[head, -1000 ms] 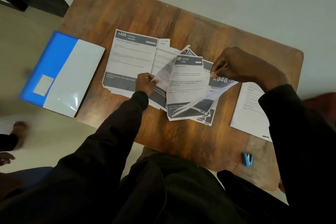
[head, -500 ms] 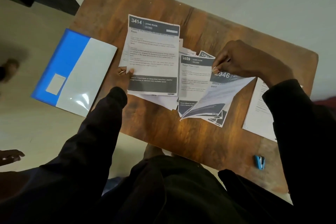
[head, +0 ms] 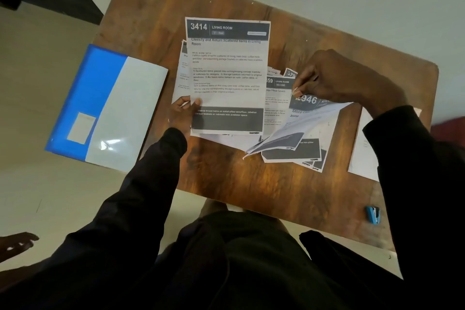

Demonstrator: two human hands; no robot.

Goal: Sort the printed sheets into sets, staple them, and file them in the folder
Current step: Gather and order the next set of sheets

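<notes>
Printed sheets lie fanned across the middle of the wooden table [head: 239, 178]. My left hand [head: 182, 113] pinches the lower left edge of the sheet headed 3414 Living Room [head: 227, 73], thumb on top, holding it above the pile. My right hand [head: 334, 78] pinches the top corner of the sheet headed 2946 [head: 305, 118], which curls upward off the sheets beneath. A blue and white folder [head: 108, 108] lies shut at the table's left edge, overhanging it. A small blue stapler [head: 373, 214] sits near the front right corner.
A separate white sheet [head: 362, 148] lies at the right, partly under my right sleeve. Another person's hand [head: 17, 244] shows at the lower left, off the table. Dark furniture fills the top left corner.
My left hand has drawn the 3414 sheet out to the left and lifted it over the pile. My right hand stays pinching the 2946 sheet's corner.
</notes>
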